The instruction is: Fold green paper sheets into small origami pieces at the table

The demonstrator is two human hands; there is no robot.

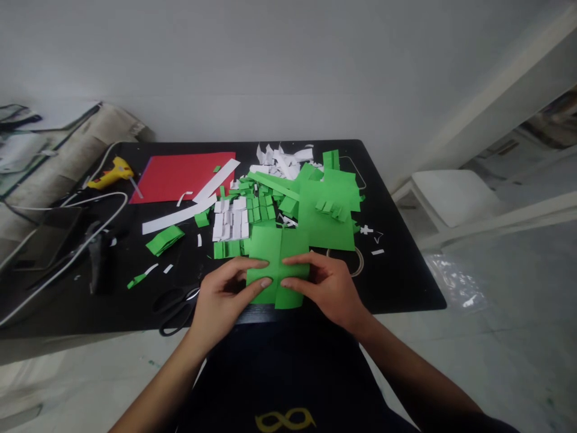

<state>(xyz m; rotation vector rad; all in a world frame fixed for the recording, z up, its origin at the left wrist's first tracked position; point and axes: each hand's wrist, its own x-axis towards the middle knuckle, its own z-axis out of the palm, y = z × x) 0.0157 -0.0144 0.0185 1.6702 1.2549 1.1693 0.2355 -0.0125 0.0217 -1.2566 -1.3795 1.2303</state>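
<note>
A folded green paper sheet [277, 249] lies at the near edge of the black table [396, 276]. My left hand [223, 297] presses on its lower left part, fingers pinched on the paper with the fingertips near the middle fold. My right hand [327, 282] pinches its lower right part, fingers laid across the sheet toward the left hand. Both hands hold the same sheet flat against the table.
Behind it lie a larger green sheet [327, 216], several green and white paper strips [238, 216], a red sheet [183, 174] and a long white strip [180, 218]. Black scissors [175, 307] lie left of my left hand. A yellow glue gun [110, 172] and cables sit at far left. A white chair [451, 195] stands to the right.
</note>
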